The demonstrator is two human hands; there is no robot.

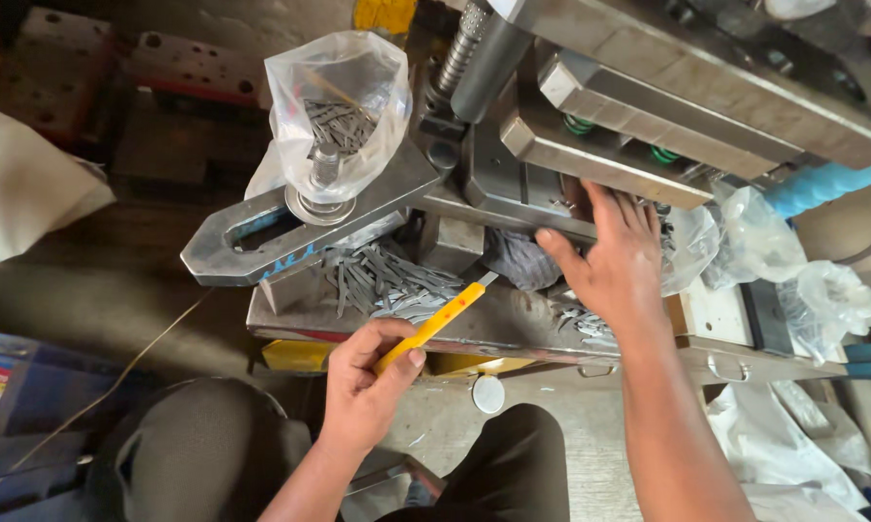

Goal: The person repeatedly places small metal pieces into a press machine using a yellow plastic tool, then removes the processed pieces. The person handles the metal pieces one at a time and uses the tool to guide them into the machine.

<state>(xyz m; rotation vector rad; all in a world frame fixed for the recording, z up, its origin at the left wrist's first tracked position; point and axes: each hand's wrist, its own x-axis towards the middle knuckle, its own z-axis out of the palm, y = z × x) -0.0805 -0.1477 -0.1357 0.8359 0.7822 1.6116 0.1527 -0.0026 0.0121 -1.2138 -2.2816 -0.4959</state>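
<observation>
Seen from above, a seated person's left hand [368,382] has its fingers clamped on a yellow utility knife [433,324], blade tip pointing toward the press. The right hand [614,261], fingers spread apart, lies flat at the edge of the metal press [648,106]. Small metal strips [387,280] crowd the counter [513,324] between them. A plastic bag [334,106] of strips hangs just left.

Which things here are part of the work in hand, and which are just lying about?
In use:
left hand holding the yellow utility knife
right hand reaching into the metal press
loose metal strips

Lying about:
plastic bag of strips
slotted clamp bar
round metal disc
crumpled plastic bags
</observation>
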